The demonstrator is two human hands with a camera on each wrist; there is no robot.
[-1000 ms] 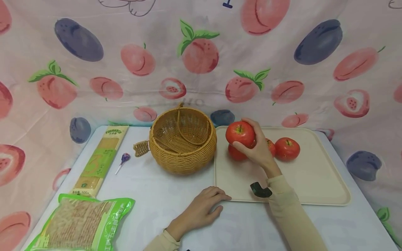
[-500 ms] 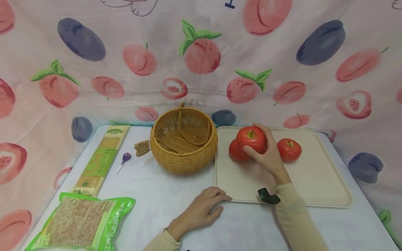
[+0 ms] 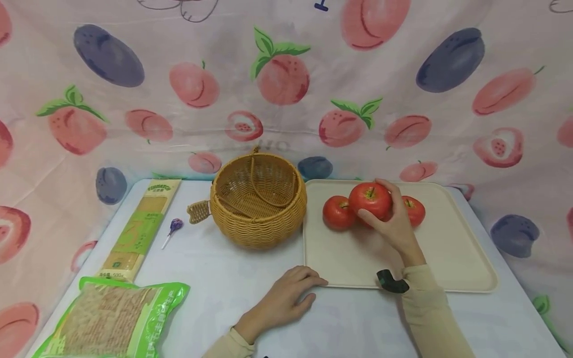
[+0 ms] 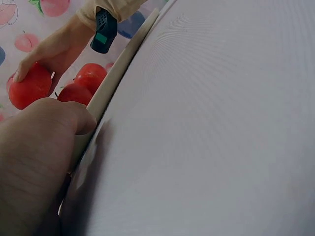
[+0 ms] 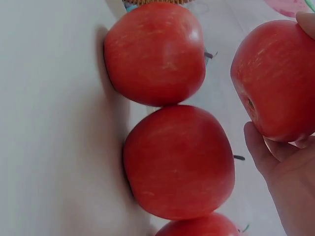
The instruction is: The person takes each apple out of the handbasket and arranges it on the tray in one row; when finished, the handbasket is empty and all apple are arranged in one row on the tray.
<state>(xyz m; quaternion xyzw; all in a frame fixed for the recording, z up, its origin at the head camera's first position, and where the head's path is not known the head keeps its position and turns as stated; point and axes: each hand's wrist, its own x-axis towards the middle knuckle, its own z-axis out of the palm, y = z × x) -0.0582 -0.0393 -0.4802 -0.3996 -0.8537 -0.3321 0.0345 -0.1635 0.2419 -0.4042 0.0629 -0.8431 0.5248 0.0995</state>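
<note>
My right hand (image 3: 396, 223) grips a red apple (image 3: 370, 200), thumb on the near side and fingers round the far right. In the right wrist view this held apple (image 5: 275, 81) hangs clear above a row of three others. One of the row, the left apple (image 3: 336, 214), shows beside it in the head view; the right apple (image 3: 414, 211) shows partly behind the hand. The middle apple (image 5: 179, 162) is mostly hidden from the head camera. All three sit on a beige tray (image 3: 461, 248). My left hand (image 3: 288, 293) lies relaxed on the table, fingertips right at the tray's front left corner.
A round wicker basket (image 3: 257, 231) with its handle folded inward stands left of the tray. Further left lie a lollipop (image 3: 175, 226), a noodle packet (image 3: 142, 228) and a green-edged bag (image 3: 105, 318). A fruit-print cloth (image 3: 277, 124) hangs behind the table.
My right hand has carried the held apple rightward, from over the left apple to over the middle one, and slightly lower. My left hand has stayed in place.
</note>
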